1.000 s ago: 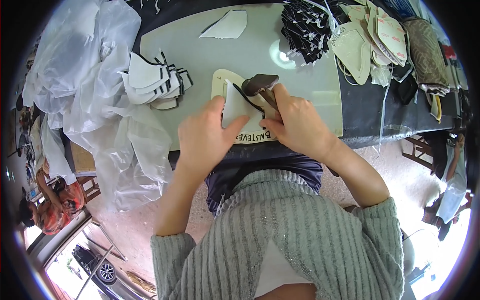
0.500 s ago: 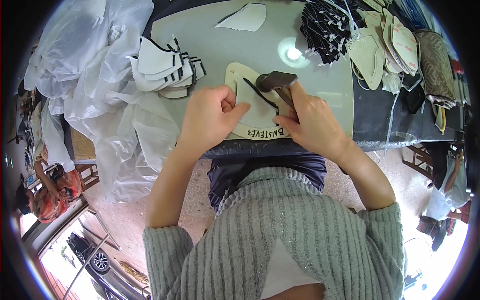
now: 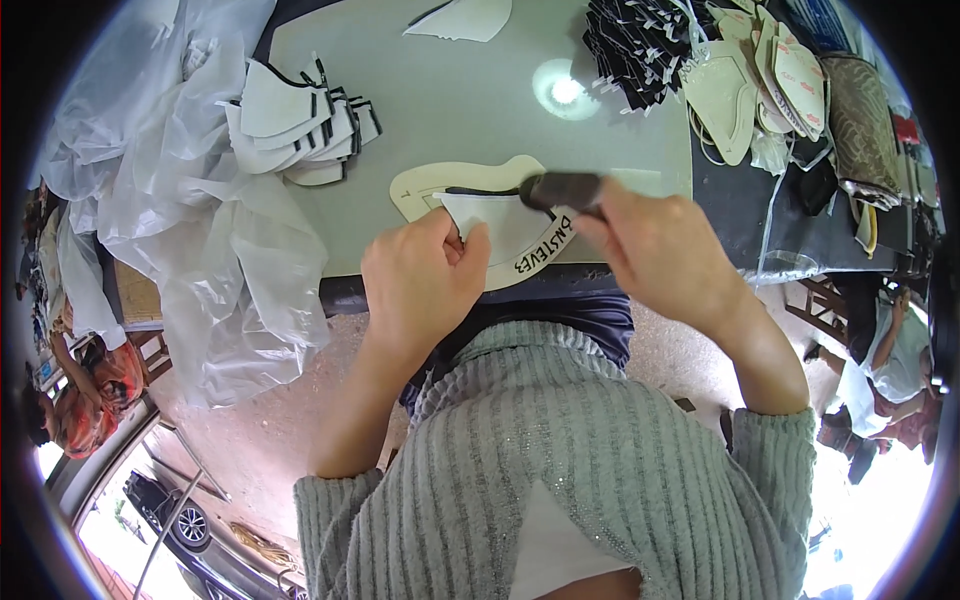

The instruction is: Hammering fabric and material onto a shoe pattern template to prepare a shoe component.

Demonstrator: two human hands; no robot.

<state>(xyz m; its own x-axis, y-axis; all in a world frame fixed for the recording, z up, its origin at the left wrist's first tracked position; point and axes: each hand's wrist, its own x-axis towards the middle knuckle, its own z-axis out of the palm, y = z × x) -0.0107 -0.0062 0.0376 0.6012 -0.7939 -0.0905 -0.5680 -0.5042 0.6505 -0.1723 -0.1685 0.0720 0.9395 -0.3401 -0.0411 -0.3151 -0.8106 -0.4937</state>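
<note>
A cream template (image 3: 415,182) with dark lettering along its curved edge lies near the front of the board. On it rests a white curved piece (image 3: 505,228), edged along its far side with a black strip (image 3: 480,192). My left hand (image 3: 420,275) is closed at the left side of that piece, thumb and fingers pinching its edge. Gripped in my right hand (image 3: 670,245) is a small hammer (image 3: 565,190), blurred by motion. Its dark head is at the right end of the black strip, over the template; whether it touches cannot be told.
Crumpled clear plastic (image 3: 240,260) covers the left side. Beside it sits a stack of black-edged white pieces (image 3: 285,125). Another white piece (image 3: 468,18) lies at the back. Bundled black pieces (image 3: 635,55), hanging cream templates (image 3: 720,95) and a patterned brown roll (image 3: 858,125) stand at right.
The template and white piece have turned counterclockwise, so the black strip now runs nearly level. My right hand and the hammer have moved slightly right and down. The whole view has shifted somewhat.
</note>
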